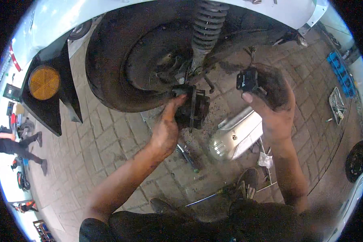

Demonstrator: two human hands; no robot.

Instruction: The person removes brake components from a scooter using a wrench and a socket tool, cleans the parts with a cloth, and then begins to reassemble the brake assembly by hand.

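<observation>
My left hand [167, 127] is closed on a dark, blocky mechanical part [195, 109] with a thin upright plate across it, just beside the lower rear wheel [105, 68] of a scooter. My thumb lies along its top; the other fingers are mostly hidden. To the right, my right hand [278, 103] holds up a small black box-shaped piece [247, 80] with pale printing on its face, pinched between thumb and fingers. A coil-spring shock absorber [207, 26] comes down between the hands, behind the dark part.
A silver exhaust muffler [240, 135] lies on the paving below my right hand. A long-handled tool [187, 157] lies nearby. At the right are a blue tray [339, 74] and a metal tray [337, 105]. An orange reflector [44, 83] hangs at left; a person [20, 144] is beyond.
</observation>
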